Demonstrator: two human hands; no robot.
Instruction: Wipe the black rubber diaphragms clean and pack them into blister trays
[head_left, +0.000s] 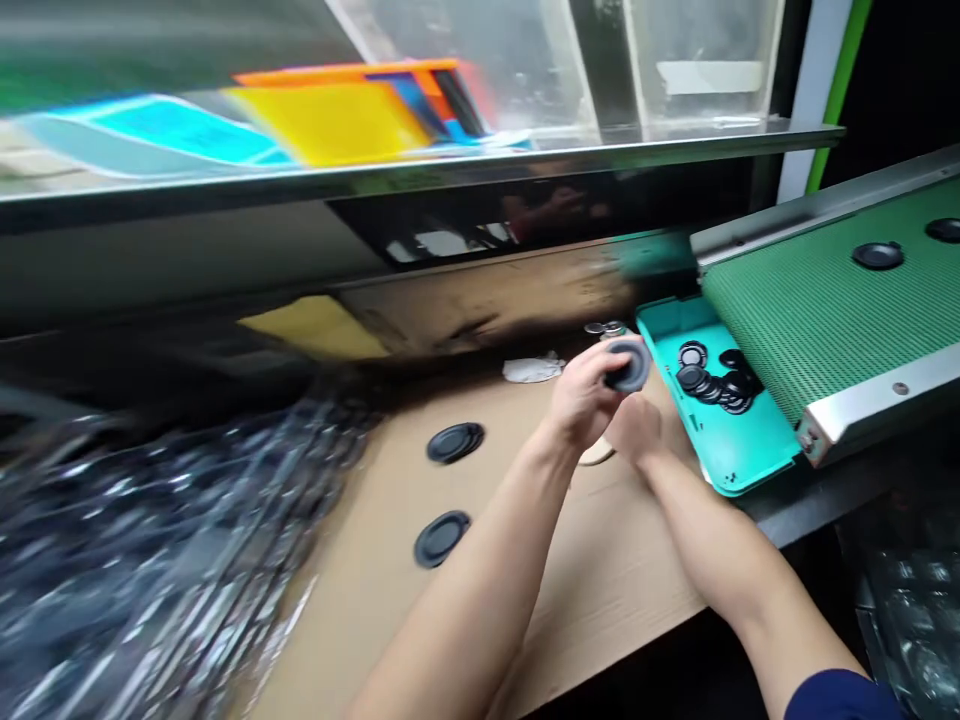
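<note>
- The left hand (pixel 581 395) grips a round black rubber disc (pixel 627 365) between thumb and fingers, its dull grey face tilted up and its rim dark; the wrist is bent and the forearm reaches in from the lower edge.
- The right hand (pixel 634 428) sits just below the disc and close beside the left hand, fingers curled; whether it touches the disc, I cannot tell. A navy sleeve (pixel 840 697) ends above the bare forearm.
- Both hands work together above a sheet of brown corrugated cardboard (pixel 600 580), which bears two more black discs (pixel 455 442) (pixel 442 538) and crumpled white paper (pixel 532 368).
- Just right of the hands, a shallow teal plastic tray (pixel 724 440) holds a loose heap of black discs (pixel 712 380).
- The tray meets a green mesh conveyor belt (pixel 810 310) edged in brushed steel, with single black discs (pixel 877 255) lying on it.
- Clear, crinkled plastic sheeting (pixel 150 540) bunches along the left, blurred by motion.
- Overhead runs a polished steel shelf edge (pixel 420 170), with blurred yellow, orange and cyan flat items (pixel 330 120) behind it.
</note>
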